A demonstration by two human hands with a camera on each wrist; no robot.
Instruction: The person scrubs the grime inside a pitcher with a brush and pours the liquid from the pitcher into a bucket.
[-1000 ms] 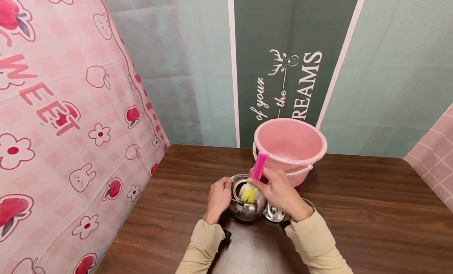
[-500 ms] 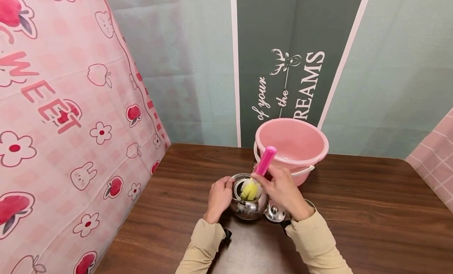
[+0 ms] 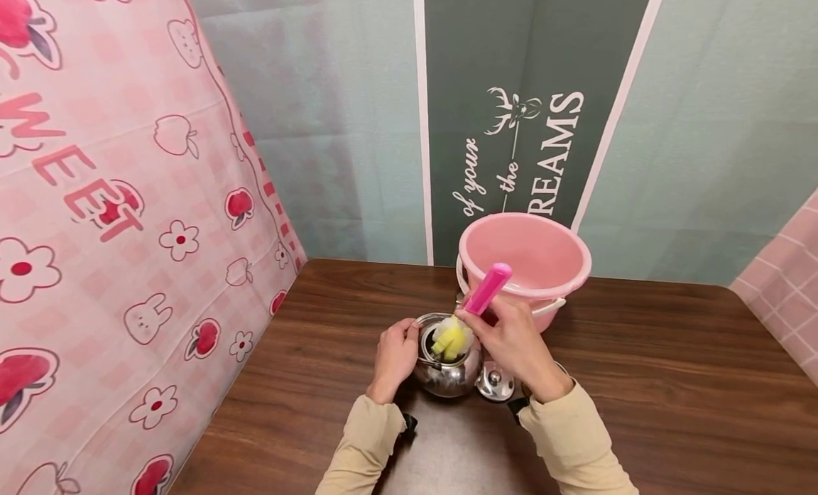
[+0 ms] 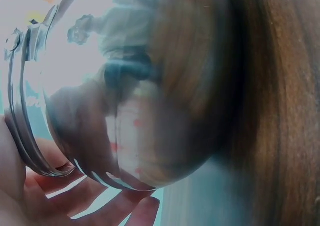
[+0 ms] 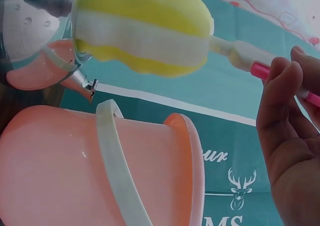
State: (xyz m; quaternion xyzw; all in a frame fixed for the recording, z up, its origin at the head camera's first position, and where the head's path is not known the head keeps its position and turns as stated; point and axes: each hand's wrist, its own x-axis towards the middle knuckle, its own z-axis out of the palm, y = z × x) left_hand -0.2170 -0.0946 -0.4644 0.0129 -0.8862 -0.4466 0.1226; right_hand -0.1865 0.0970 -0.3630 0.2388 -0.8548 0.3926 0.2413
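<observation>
Brush: held aslant over the mouth of the pot, pink handle up and leaning to the right, sponge down.
Sponge: yellow and white, bulky, much of it outside the pot; its lower end is at the mouth, though I can't make out whether the tip dips in.
Right hand: grip closed on the brush, thumb and fingers pinching the lower part of the pink handle.
Pot: round, shiny metal, standing upright on the bench, the room mirrored in its side.
Left hand: grip holding the pot at the left of its rim, fingers reaching round the side.
Lid: shiny, with a knob, on the bench just to the right of the pot, near the right forearm.
Bucket: pink, upright, behind the pot and to its right, its white handle hanging down; the right hand hides part of it.
Sleeves: beige, reaching to both wrists.
Bench: dark brown wood grain.
Backdrop: pale green, with a darker panel bearing white lettering and a deer's head.
Side cloth: pink, at the left, printed with apples and flowers.
</observation>
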